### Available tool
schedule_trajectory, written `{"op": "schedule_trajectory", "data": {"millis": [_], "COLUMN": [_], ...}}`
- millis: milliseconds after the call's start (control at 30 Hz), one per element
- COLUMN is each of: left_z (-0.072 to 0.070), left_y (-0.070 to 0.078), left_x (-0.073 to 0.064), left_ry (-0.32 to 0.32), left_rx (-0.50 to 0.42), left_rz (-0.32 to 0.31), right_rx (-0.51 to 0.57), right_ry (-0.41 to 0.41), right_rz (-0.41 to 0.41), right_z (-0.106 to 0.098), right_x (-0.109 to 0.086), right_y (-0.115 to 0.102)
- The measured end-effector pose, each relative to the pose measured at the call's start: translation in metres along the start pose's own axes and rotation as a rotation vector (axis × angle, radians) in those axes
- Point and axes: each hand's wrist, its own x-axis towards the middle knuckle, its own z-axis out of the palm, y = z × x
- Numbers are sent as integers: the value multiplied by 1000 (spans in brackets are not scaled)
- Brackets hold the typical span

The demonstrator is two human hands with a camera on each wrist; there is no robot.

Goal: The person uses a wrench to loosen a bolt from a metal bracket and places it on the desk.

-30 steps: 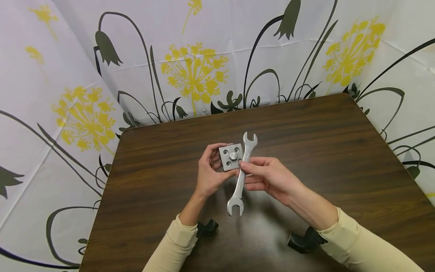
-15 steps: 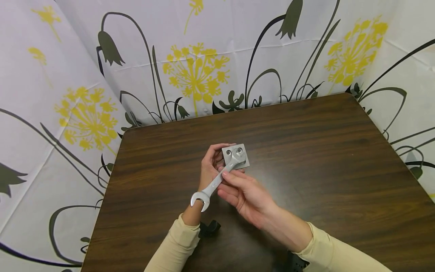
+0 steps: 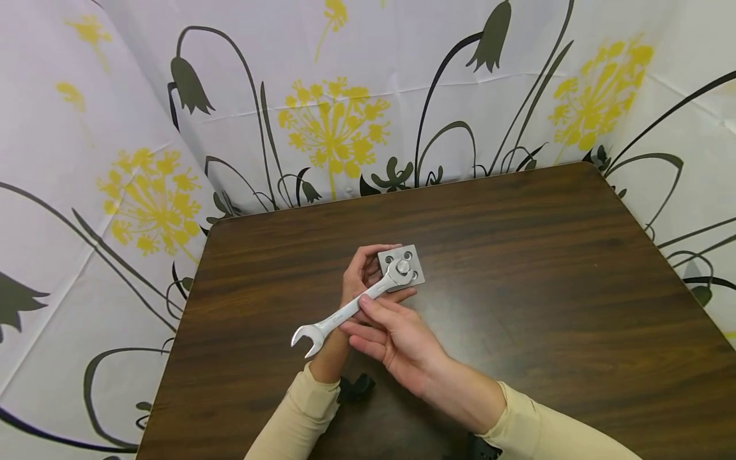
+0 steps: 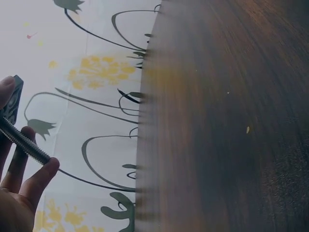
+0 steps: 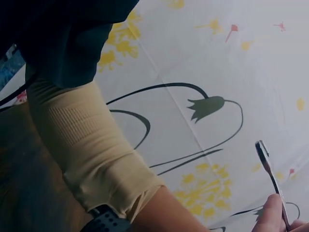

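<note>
My left hand [image 3: 352,291] holds up a square grey metal plate [image 3: 398,253] with holes near its corners. A round bolt head [image 3: 404,266] stands out at the plate's middle. In the left wrist view a threaded shank [image 4: 29,147] runs down from the plate, with a fingertip at its lower end. My right hand [image 3: 405,345] pinches a double open-ended wrench [image 3: 345,313] between thumb and fingers at mid-handle. The wrench's upper end sits around the bolt head; its other end points toward the lower left, over my left wrist. The right wrist view shows one wrench end [image 5: 262,153] edge-on.
Under both hands lies a dark wood-grain table [image 3: 546,255]. A white cloth with yellow and dark green flowers [image 3: 339,128] hangs behind it and at its sides. A black wrist mount [image 3: 356,388] shows beside the left sleeve [image 3: 299,409].
The wrench has swung from upright beside the plate to a slant, its upper end now around the bolt head. My right hand has moved left and down; the left hand has shifted slightly right.
</note>
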Motion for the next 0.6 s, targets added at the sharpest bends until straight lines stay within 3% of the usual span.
{"op": "schedule_trajectory", "data": {"millis": [133,367,600], "left_z": [5,9,9], "left_y": [8,8,2], "left_x": [1,1,1], "left_ry": [12,11,26], "left_rx": [16,-78,26], "left_rz": [42,80,102], "right_rx": [66,221,243], "right_ry": [-28,-65,-128], "right_rz": [-7,-43,-49], "right_z": [6,13,15], "right_x": [4,11,16], "right_y": [-2,-6,0]}}
